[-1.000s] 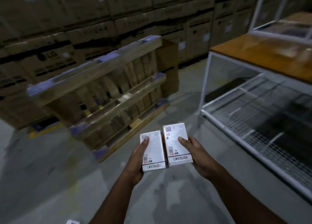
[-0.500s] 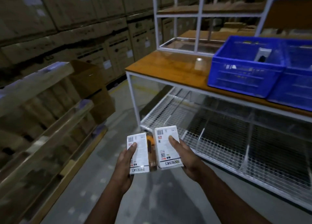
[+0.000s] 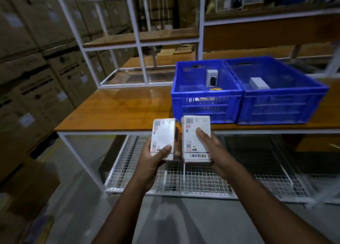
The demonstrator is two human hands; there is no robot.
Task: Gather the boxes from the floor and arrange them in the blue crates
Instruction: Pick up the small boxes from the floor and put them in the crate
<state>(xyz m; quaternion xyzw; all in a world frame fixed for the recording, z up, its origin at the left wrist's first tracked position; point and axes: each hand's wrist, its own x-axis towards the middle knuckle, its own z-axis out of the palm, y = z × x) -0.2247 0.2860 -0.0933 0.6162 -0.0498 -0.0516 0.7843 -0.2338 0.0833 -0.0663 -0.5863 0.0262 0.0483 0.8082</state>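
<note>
My left hand (image 3: 153,162) grips a white box (image 3: 161,133) from below, thumb on its front face. My right hand (image 3: 209,150) holds a second white box (image 3: 193,133) beside it, thumb across the label. Both boxes are held side by side, just in front of the wooden table's edge. Two blue crates stand on that table: the left crate (image 3: 206,104) has a small white box (image 3: 212,77) upright inside, the right crate (image 3: 279,107) has a white box (image 3: 258,83) lying in it.
The wooden table (image 3: 117,111) has a white metal frame with a wire mesh shelf (image 3: 193,177) underneath. A white shelving frame (image 3: 128,41) stands at the back of the tabletop. Stacked cardboard cartons (image 3: 33,69) line the left wall. Grey concrete floor lies below.
The view has swung right and closer to the table. The crates now sit straight ahead, and both hands with their boxes have come up toward the table edge.
</note>
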